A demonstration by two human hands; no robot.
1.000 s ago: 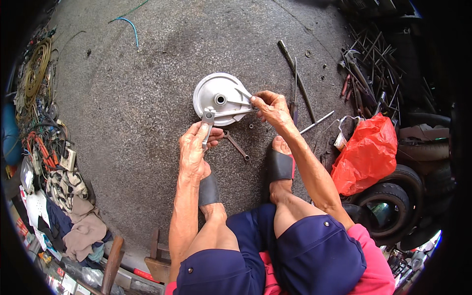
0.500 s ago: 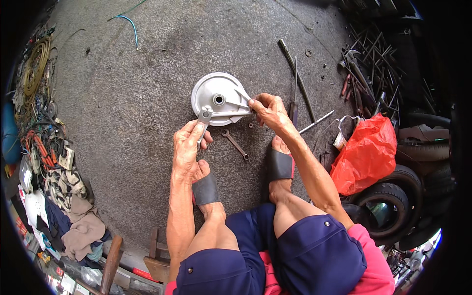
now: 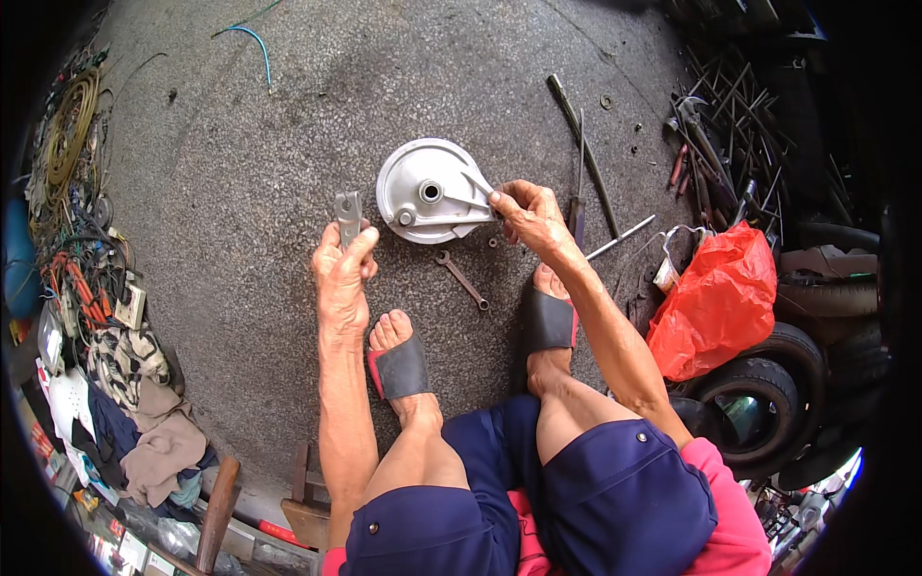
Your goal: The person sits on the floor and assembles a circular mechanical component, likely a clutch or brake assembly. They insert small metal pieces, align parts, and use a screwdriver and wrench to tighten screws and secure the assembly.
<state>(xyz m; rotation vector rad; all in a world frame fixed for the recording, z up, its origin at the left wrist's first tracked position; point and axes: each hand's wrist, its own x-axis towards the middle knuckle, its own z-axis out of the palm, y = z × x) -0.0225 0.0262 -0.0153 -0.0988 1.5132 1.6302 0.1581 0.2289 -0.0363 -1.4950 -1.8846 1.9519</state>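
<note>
A round silver brake drum plate (image 3: 423,192) lies on the grey concrete floor in front of my feet. My right hand (image 3: 526,213) grips its right edge by a raised arm. To the left of the plate, my left hand (image 3: 342,267) holds a short flat metal lever (image 3: 348,217) upright, clear of the plate. Between my hands a small wrench (image 3: 462,279) rests on the floor.
Long rods and a screwdriver (image 3: 579,144) lie right of the plate. A red plastic bag (image 3: 715,298) and tyres (image 3: 759,403) sit at the right. Coiled wires, rags and parts (image 3: 86,288) crowd the left edge. My sandalled feet (image 3: 399,360) rest near the wrench.
My left hand has pulled away from the plate to the left, carrying the metal lever. The right hand stays on the plate's edge.
</note>
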